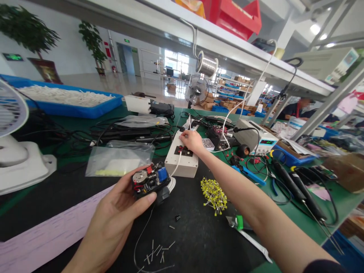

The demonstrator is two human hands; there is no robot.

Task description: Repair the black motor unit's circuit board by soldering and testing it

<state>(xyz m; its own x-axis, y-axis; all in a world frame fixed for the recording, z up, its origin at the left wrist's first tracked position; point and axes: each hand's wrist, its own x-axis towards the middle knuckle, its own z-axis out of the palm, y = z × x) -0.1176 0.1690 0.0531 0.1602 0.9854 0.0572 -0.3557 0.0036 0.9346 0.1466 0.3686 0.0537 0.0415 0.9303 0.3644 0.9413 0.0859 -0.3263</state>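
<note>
My left hand is closed around an opened black device housing. Its circuit board faces up, with a round metal part, a red part and a blue block. Beyond it stands a beige socket box with black sockets and a white cable running from its top. My right hand is over the far part of this box, fingers pinched together. What they hold, if anything, is hidden. Below my right forearm lies a pile of yellow components with wire leads.
Cut wire leads and a solder wire lie on the black mat. Pink paper is at left, beside a white fan. Tweezers and soldering irons lie at right. A solder spool hangs from the shelf.
</note>
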